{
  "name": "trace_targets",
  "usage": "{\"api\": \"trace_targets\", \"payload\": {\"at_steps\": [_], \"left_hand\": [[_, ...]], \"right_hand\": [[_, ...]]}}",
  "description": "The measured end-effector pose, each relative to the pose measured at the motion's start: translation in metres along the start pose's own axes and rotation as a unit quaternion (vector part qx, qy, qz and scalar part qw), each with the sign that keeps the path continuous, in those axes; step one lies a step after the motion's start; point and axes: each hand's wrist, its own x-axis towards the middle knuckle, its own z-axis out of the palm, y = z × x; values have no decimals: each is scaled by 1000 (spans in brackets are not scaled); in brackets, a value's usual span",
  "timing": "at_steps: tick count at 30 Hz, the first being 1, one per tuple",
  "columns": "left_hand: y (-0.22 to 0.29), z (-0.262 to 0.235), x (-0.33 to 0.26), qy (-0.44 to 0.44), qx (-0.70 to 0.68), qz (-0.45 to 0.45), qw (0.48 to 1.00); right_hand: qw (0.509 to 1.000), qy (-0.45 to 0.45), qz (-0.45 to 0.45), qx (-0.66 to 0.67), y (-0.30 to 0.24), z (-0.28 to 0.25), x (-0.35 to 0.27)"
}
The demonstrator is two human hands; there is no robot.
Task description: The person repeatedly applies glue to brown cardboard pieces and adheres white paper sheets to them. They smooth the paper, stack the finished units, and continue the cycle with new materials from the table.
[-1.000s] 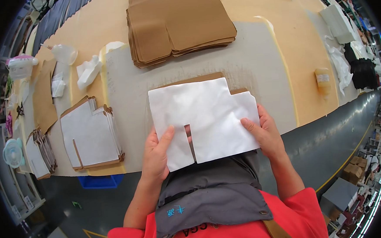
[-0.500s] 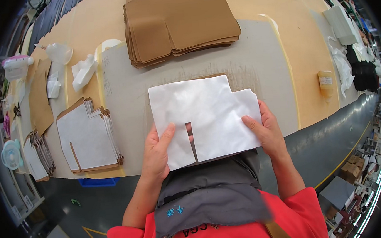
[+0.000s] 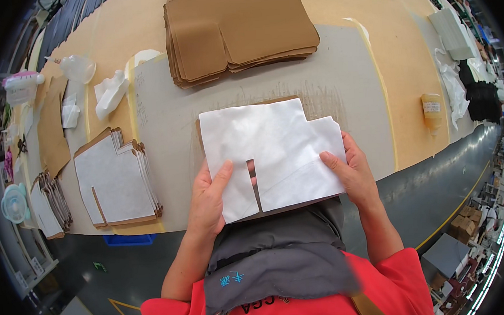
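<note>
Held in front of the grey apron [image 3: 275, 260], at the near edge of the grey-and-tan table [image 3: 356, 64]: a flat white sheet [image 3: 289, 146] with a stepped upper right corner and a narrow slot in its lower edge, over a brown layer [image 3: 200, 136]. Pinched at the left by the grip of the left hand [image 3: 209, 192] and at the right edge by that of the right hand [image 3: 354, 174], with both thumbs on top. Seen beyond: a thick stack of brown slotted sheets [image 3: 261, 27]. Seen at left: a stack of white-faced, brown-edged pieces [image 3: 120, 180].

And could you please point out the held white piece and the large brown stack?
Held white piece [image 3: 283, 155]: head view, middle of face.
Large brown stack [image 3: 258, 30]: head view, top sheet.
</note>
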Motion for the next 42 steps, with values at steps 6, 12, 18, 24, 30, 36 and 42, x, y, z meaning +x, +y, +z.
{"api": "trace_targets", "payload": {"at_steps": [6,12,18,24,30,36,42], "left_hand": [[-3,-2,1,14,-1,16,1000],[3,-5,-1,-5,28,26,999],[2,-14,-1,-24,74,39,996],[6,-10,-4,-9,160,95,983],[10,-9,-9,80,322,139,933],[18,-12,-11,72,453,132,878],[14,-13,-10,71,442,140,883]], "right_hand": [[1000,0,-3,8,1,1,0],[1000,3,-7,12,1,2,0],[1000,8,-8,13,-4,4,-1],[1000,1,-6,15,-3,3,-1],[1000,3,-4,21,-2,4,-1],[1000,3,-3,13,-4,5,-2],[1000,2,-8,18,-4,7,-2]]}}
